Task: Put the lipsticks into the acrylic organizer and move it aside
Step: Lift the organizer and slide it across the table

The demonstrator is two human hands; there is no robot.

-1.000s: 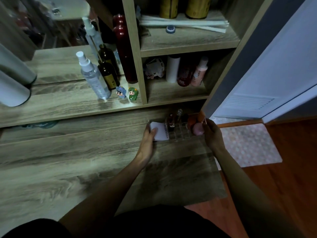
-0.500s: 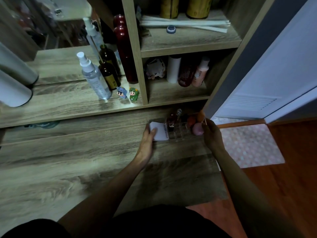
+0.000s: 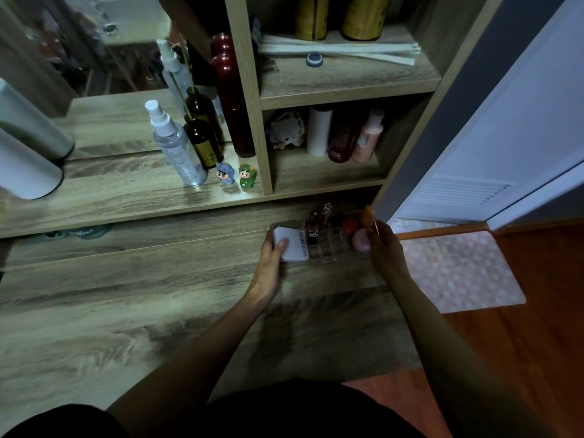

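Desk (image 3: 132, 311) of pale wood carries the acrylic organizer (image 3: 328, 245) at its far right corner, under the shelves. Lipsticks (image 3: 313, 227) already stand in its cells, so the filling looks done and only the shifting aside remains. Left hand (image 3: 268, 263) clasps the left end, thumb on a white compact (image 3: 292, 245); right hand (image 3: 384, 251) pinches the right wall.

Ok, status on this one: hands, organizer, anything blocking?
Left hand grips organizer's left end, thumb on white compact. Right hand holds right end. Lipsticks upright inside. Nothing blocking.
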